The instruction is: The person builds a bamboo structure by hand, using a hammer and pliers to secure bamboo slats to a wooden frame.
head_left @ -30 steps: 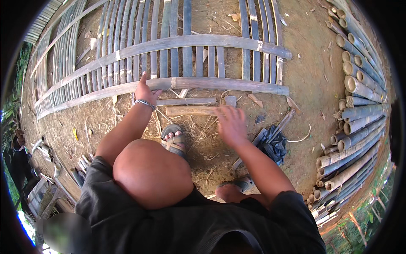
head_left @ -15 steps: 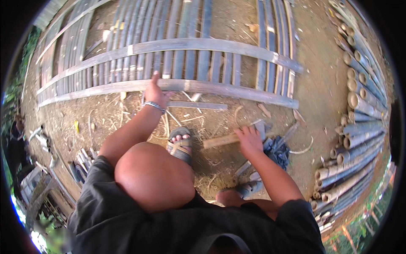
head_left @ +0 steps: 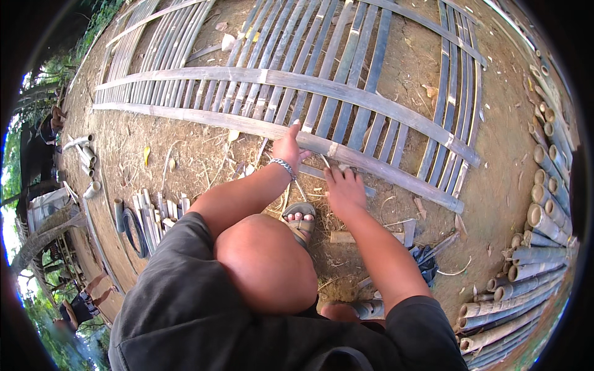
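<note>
Pinching or a splinter could be caused by any shift of the front rail [head_left: 390, 172], since the left hand [head_left: 288, 149] is laid against it, thumb on top, whether fully gripping cannot be told; the right hand [head_left: 345, 190] is held half open, nothing seen in it, just beside. The slatted bamboo frame [head_left: 266, 76] is laid on dirt ground [head_left: 495, 216] ahead: weathered grey to tan, gaps uneven.
</note>
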Motion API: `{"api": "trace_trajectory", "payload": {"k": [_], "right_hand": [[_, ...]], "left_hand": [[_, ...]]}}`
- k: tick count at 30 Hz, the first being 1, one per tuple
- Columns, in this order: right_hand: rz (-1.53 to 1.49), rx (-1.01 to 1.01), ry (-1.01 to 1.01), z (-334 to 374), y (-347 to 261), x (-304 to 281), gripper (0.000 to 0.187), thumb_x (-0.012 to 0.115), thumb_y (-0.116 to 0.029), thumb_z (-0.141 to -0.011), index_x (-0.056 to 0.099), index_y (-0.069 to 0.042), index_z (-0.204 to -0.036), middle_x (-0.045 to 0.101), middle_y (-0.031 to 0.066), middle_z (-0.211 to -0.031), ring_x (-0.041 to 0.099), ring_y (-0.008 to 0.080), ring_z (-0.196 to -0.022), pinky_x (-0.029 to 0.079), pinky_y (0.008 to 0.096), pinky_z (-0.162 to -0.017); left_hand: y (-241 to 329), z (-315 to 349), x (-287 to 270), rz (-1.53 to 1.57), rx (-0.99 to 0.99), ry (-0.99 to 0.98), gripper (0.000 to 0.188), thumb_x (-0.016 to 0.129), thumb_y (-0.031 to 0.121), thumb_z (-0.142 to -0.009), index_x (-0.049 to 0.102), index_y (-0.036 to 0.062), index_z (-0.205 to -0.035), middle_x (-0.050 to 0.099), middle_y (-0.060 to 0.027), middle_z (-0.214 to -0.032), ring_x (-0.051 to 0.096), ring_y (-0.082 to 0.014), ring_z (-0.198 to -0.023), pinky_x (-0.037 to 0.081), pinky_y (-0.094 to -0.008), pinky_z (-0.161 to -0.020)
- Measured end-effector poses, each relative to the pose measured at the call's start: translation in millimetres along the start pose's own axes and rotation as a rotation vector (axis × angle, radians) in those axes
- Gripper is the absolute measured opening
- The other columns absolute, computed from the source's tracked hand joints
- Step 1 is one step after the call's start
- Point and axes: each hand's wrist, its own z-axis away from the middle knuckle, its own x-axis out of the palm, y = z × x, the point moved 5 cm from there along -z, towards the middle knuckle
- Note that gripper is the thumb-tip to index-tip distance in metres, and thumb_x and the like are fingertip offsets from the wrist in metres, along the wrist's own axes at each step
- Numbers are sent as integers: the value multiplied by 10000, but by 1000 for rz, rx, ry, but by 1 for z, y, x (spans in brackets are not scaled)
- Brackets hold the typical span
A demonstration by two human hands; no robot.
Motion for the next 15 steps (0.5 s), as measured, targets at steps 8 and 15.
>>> {"api": "trace_trajectory", "payload": {"k": [8, 15], "right_hand": [[-69, -145, 156, 86, 50, 25, 261, 599, -97, -832, 646, -118, -1088, 611, 23, -1177, 532, 291, -1097, 430, 436, -960], [-243, -144, 101, 185, 76, 31, 169, 677, -126, -767, 642, -124, -933, 634, 15, -1025, 552, 287, -1007, 461, 421, -903]], "left_hand": [[-6, -4, -5, -8, 16, -1, 769, 717, 460, -886, 448, -36, -1408, 525, -255, -1323, 643, -363, -1038, 586, -445, -832], [-3, -3, -8, -56, 5, 27, 803, 731, 445, -874, 446, -93, -1397, 509, -294, -1329, 655, -352, -933, 601, -425, -790]]}}
